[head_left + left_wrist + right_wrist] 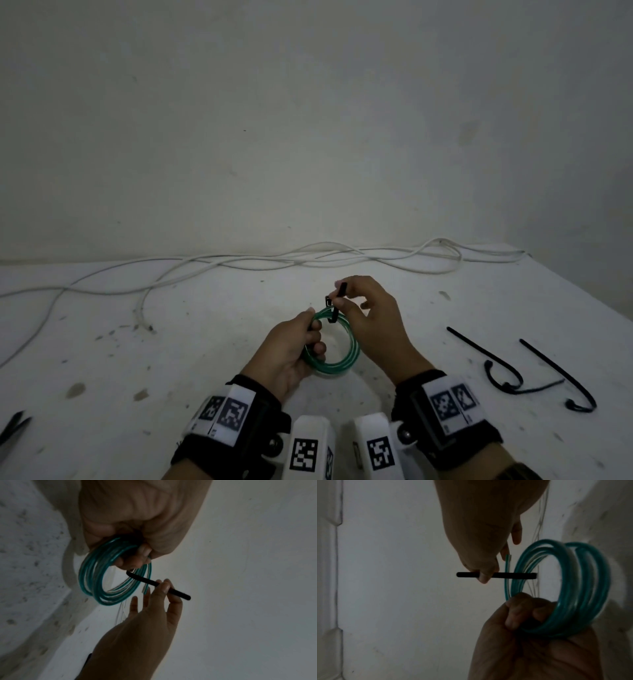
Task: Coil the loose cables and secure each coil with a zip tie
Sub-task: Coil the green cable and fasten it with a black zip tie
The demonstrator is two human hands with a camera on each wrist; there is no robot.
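Note:
A green cable coil (346,349) of several turns hangs above the table, and my left hand (315,330) grips its left side. In the left wrist view its fingers curl round the bundled coil (102,574). My right hand (339,301) pinches a black zip tie (334,308) that loops round the top of the coil. The right wrist view shows the zip tie (505,575) held level, crossing the strands of the coil (573,588), with its free tail sticking out past the fingertips. A loose white cable (239,262) lies along the back of the table.
Two spare black zip ties (503,370) (561,373) lie hooked on the table at the right. A dark tool (13,425) shows at the lower left edge. The white table (205,342) is stained, and a plain wall stands behind it.

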